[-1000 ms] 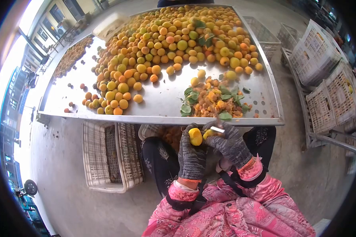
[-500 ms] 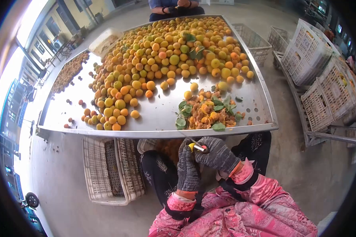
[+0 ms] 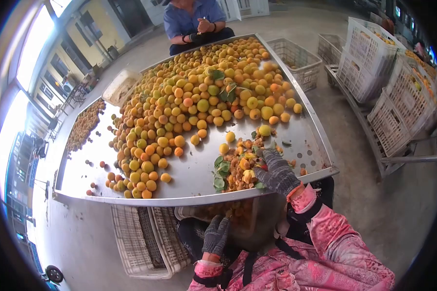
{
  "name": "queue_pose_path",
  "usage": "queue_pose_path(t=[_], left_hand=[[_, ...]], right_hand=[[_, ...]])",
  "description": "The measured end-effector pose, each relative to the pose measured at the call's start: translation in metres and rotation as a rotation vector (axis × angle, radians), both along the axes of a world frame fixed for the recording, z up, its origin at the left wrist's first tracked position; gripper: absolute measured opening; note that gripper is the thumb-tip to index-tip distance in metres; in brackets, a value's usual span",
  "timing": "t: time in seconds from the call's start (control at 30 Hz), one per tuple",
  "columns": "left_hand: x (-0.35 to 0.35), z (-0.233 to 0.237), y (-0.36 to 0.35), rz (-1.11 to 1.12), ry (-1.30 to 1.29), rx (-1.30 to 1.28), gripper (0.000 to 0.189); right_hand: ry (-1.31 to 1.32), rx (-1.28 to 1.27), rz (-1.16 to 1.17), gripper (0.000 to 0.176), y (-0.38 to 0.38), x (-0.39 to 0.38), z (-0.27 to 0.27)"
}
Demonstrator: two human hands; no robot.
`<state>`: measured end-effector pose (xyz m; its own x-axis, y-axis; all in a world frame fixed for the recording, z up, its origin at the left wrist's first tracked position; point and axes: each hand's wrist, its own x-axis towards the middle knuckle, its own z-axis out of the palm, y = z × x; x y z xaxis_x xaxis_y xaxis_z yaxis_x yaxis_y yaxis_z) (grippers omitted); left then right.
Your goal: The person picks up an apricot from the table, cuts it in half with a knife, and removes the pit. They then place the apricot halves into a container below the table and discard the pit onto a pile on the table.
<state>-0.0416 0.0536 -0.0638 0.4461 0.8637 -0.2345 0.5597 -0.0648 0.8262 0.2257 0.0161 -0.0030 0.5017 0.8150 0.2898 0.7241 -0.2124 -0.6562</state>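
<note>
My right hand [image 3: 278, 175], in a dark grey knit glove, is over the scrap pile [image 3: 243, 165] of orange-brown fruit pieces and green leaves at the table's near edge. Its fingers are closed around a small knife [image 3: 262, 168], of which only a reddish bit shows. Below the table edge, my left hand [image 3: 215, 235], gloved alike, has its fingers stretched forward and nothing visible in them. It is beside a container [image 3: 254, 218] with orange fruit pieces, partly hidden under the table. Many yellow-orange apricots [image 3: 199, 92] cover the metal table [image 3: 194, 186].
White plastic crates [image 3: 143, 242] stand at lower left. More crates [image 3: 369, 63] are stacked on a cart at right, another crate [image 3: 298, 63] beyond the table. A co-worker [image 3: 194, 24] sits at the far side. Small brown pits [image 3: 85, 126] lie at the table's left.
My hands were together below the table edge, with the knife and a yellow fruit piece. They have parted: the right moved up onto the scrap pile, the left down. The view has shifted.
</note>
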Motion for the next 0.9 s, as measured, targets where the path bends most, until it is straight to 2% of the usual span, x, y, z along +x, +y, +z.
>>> queue_pose_path(t=[0.07,0.1,0.17,0.2,0.23,0.27,0.3,0.37,0.4,0.53,0.6,0.7,0.73,0.8,0.9], left_hand=[[0.013,0.031,0.006,-0.013,-0.211,-0.192,0.033],[0.023,0.05,0.01,-0.021,-0.202,-0.19,0.033],[0.049,0.088,0.023,-0.089,-0.359,-0.136,0.028],[0.062,0.096,0.035,-0.176,-0.343,-0.025,0.028],[0.08,0.104,0.045,-0.182,-0.335,-0.023,0.028],[0.1,0.111,0.057,-0.164,-0.361,-0.123,0.029],[0.12,0.117,0.068,-0.144,-0.386,-0.223,0.03],[0.163,0.114,0.095,-0.156,-0.288,-0.197,0.036],[0.184,0.101,0.112,-0.205,-0.278,-0.124,0.04],[0.265,0.082,0.149,-0.284,-0.129,-0.023,0.043],[0.301,0.056,0.171,-0.264,-0.022,0.053,0.048],[0.334,0.033,0.178,-0.255,0.307,0.28,0.062],[0.341,0.03,0.177,-0.254,0.306,0.283,0.062],[0.352,0.027,0.172,-0.115,0.335,0.407,0.061],[0.345,0.033,0.171,-0.184,0.201,0.319,0.059]], right_hand=[[0.064,0.002,-0.05,0.054,-0.009,0.008,-0.009],[0.122,0.003,-0.091,0.052,-0.012,0.013,-0.012],[0.196,0.05,-0.079,0.047,-0.019,0.02,-0.017],[0.336,0.086,-0.072,0.041,-0.027,0.021,-0.024],[0.475,0.123,-0.064,0.036,-0.031,0.021,-0.025],[0.418,0.232,-0.147,0.024,-0.034,0.018,-0.02],[0.426,0.237,-0.151,0.024,-0.04,0.019,-0.011],[0.825,0.167,-0.178,0.021,-0.05,0.022,0.003],[0.951,0.238,-0.161,0.021,-0.051,0.02,0.003],[1.129,0.278,-0.116,0.022,-0.056,0.02,-0.004],[1.165,0.311,-0.114,0.022,-0.058,0.021,-0.002],[1.21,0.356,-0.115,0.021,-0.061,0.019,-0.012],[1.192,0.36,-0.088,0.021,-0.061,0.019,-0.013],[1.16,0.313,-0.082,0.02,-0.062,0.021,-0.014],[1.175,0.376,-0.088,0.02,-0.061,0.019,-0.012]])
